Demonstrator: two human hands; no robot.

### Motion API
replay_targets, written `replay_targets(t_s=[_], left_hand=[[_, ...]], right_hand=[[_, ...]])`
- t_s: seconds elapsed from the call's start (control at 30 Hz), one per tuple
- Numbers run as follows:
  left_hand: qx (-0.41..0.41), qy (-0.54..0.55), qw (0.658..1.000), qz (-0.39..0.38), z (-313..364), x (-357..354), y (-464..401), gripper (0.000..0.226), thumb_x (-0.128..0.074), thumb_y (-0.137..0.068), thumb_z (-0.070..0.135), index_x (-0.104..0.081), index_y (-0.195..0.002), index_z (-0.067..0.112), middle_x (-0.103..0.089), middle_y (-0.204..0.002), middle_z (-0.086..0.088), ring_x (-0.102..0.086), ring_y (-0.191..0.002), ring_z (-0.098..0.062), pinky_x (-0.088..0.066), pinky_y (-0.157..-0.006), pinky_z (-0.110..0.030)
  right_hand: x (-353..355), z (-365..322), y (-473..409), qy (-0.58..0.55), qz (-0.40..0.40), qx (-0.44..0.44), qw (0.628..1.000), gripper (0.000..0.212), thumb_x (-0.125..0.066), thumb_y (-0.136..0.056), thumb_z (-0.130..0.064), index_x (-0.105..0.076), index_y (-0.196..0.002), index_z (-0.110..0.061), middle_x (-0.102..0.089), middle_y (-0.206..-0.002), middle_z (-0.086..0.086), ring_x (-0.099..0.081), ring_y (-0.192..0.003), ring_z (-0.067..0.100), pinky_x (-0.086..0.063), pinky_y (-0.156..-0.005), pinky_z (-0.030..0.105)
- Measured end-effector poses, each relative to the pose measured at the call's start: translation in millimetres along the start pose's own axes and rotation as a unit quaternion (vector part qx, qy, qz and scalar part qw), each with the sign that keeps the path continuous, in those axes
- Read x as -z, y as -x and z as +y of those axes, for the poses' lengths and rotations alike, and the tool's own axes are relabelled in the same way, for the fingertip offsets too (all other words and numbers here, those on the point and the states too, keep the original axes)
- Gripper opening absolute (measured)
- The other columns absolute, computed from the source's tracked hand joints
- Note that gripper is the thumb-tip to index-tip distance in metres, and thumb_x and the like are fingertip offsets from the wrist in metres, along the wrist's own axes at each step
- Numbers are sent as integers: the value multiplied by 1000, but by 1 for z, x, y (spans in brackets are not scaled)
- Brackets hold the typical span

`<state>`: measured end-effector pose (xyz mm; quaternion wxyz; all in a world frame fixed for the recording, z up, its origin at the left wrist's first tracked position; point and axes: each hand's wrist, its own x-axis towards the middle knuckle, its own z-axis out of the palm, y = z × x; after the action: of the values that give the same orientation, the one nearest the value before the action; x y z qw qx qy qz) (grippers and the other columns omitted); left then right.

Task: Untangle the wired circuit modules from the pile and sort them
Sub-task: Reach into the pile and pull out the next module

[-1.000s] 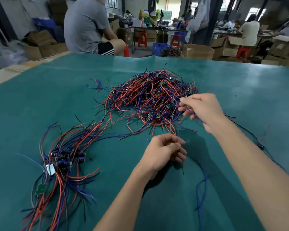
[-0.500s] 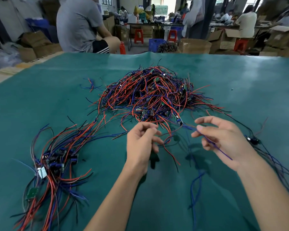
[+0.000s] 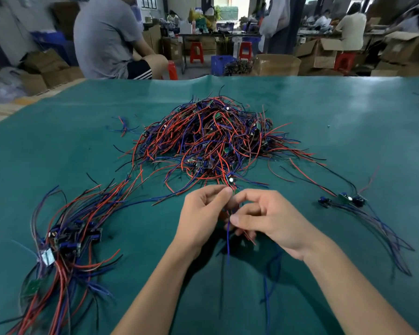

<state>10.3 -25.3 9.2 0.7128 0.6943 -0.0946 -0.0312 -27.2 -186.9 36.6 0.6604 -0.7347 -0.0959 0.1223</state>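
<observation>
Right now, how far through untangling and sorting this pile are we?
Early on, I'd judge. Done: a sorted bundle lies at the left of the green table, and a few modules sit apart at the right. In hand: both hands, left hand and right hand, pinch the wires of one module at the pile's near edge. Left: the big tangled pile, by far the largest share.
</observation>
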Motion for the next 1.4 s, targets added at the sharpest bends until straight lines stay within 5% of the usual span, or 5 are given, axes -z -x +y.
replay_targets(t_s=[0.47,0.77,1.03,1.27,1.4], left_hand=[[5,24,997,-76,-1,1,0,2,-61,-98,12,-62,-99,11,-69,-67,0,-56,-59,-13,-45,-56,-22],[5,83,996,-18,1,5,-3,8,-69,-91,10,-61,-91,11,-56,-63,2,-39,-49,-7,-34,-47,-16],[-15,39,998,-53,6,3,2,25,-62,-94,7,-64,-72,18,-51,-53,14,-37,-46,3,-31,-46,-10],[26,40,999,-24,6,4,1,19,-57,-97,10,-77,-97,8,-50,-54,10,-33,-47,-4,-25,-43,-15],[7,49,999,-15,12,5,5,15,-65,-93,13,-76,-86,19,-57,-67,5,-43,-58,-7,-30,-49,-18]], right_hand=[[1,-6,4,29,-96,29,995,9,-76,-87,-10,-76,-90,-18,-77,-84,15,-70,-79,16,-50,-79,18],[5,-7,3,17,-55,26,998,3,-76,-79,-16,-75,-82,-16,-73,-72,14,-59,-62,14,-39,-56,22],[3,0,-2,49,60,43,996,10,-78,-79,-23,-70,-83,-18,-73,-79,14,-59,-61,9,-42,-52,14],[11,11,-10,41,240,44,969,25,-75,-86,-1,-80,-86,-25,-77,-79,1,-65,-60,11,-46,-51,22],[25,14,-12,181,410,43,893,16,-72,-90,-21,-79,-102,-30,-78,-93,-12,-71,-81,13,-55,-82,35]])
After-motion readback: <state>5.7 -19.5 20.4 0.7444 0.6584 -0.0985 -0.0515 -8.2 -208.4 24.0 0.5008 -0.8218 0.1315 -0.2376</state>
